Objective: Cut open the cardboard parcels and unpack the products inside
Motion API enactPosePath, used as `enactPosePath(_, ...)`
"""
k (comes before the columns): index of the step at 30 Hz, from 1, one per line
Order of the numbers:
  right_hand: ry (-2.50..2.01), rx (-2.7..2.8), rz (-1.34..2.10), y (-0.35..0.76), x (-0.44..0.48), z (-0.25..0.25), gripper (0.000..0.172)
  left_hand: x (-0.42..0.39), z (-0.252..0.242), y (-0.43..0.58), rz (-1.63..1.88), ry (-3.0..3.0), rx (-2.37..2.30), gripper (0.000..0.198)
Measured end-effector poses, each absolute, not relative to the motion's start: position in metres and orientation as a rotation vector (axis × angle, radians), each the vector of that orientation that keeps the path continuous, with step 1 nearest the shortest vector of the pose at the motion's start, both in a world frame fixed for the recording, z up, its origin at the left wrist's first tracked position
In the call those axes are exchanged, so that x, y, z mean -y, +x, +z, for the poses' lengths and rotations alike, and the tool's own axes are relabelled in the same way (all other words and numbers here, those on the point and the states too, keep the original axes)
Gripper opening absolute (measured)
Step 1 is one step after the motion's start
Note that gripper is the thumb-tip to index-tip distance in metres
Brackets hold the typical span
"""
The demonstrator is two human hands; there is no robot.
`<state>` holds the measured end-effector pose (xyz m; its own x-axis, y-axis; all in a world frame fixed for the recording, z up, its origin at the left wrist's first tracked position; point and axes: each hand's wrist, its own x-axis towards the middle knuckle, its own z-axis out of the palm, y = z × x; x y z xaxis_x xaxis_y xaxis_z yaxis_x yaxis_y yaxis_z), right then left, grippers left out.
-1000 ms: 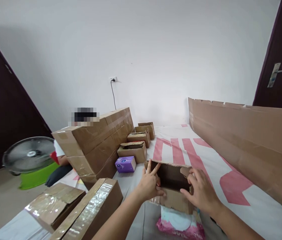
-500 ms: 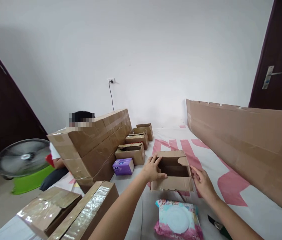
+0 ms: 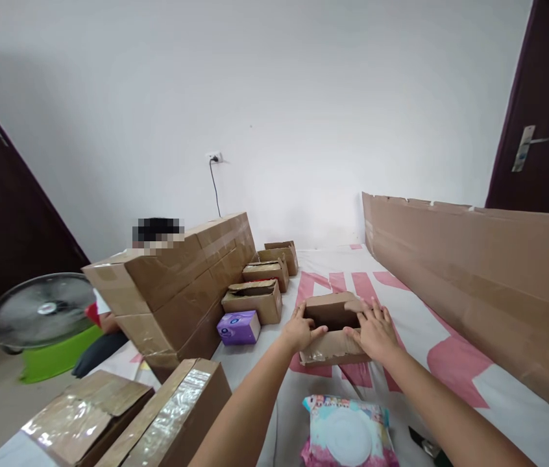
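A small cardboard box [image 3: 333, 349] sits before me with a dark gap in its top, its long flaps leaning inward. My left hand [image 3: 302, 329] grips its left end, thumb laid over the near flap and fingers at the far side. At the opposite end my right hand [image 3: 376, 332] holds the box, fingers spread across the right edge and thumb on the near flap. The inside is too dark to make out. Closer to me lies a pack of wet wipes [image 3: 347, 431] with a pale lid. A dark tool [image 3: 427, 446], perhaps a cutter, is partly hidden by my right forearm.
To the left stand a purple tissue pack [image 3: 238, 327] and several opened boxes [image 3: 254, 301] beside a wall of taped cartons [image 3: 177, 285]. Two closed boxes [image 3: 172, 415] are nearer. A long cardboard panel [image 3: 474, 272] borders the right. A person [image 3: 104, 324] sits beyond the cartons, near a fan [image 3: 41, 311].
My right hand has moved from the box's outer right side up onto its top edge. The flaps have folded inward, narrowing the opening. My left hand stays at the left end.
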<state>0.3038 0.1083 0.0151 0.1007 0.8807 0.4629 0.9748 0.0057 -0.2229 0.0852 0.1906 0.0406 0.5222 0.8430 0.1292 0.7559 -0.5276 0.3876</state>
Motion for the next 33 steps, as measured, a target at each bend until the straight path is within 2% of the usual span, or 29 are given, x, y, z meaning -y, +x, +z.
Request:
enactPosePath(3, -1.960, 1.729, -0.193, 0.306, -0.115, 0.003, 0.082, -0.189, 0.037, 0.085, 0.558, 2.431, -1.342, 0.046)
enactPosePath(9, -2.018, 1.609, -0.061, 0.313, -0.121, -0.009, 0.093, -0.187, 0.018, 0.083, 0.894, 2.206, -1.360, 0.045)
enactPosePath(13, -1.968, 1.619, 0.032, 0.323, -0.123, -0.010, 0.095, -0.188, -0.002, 0.077, 1.105, 1.948, -1.386, 0.037)
enactPosePath(17, -1.885, 1.655, 0.203, 0.328, -0.119, -0.011, 0.092, -0.182, -0.017, 0.079, 1.212, 1.715, -1.384, 0.043)
enactPosePath(21, -1.791, 1.661, 0.351, 0.324, -0.106, -0.010, 0.089, -0.162, -0.024, 0.080, 1.245, 1.637, -1.322, 0.041)
enactPosePath(24, -1.674, 1.740, 0.434, 0.315, -0.098, -0.005, 0.079, -0.139, -0.030, 0.067, 1.270, 1.607, -1.350, 0.044)
enactPosePath(30, -1.495, 1.955, 0.582, 0.268, -0.105, 0.010, 0.025, -0.105, -0.053, 0.016, 1.340, 1.449, -1.628, 0.051)
enactPosePath(33, -1.497, 1.999, 0.599, 0.238, -0.117, 0.015, 0.013, -0.097, -0.059, -0.001, 1.366, 1.376, -1.751, 0.056)
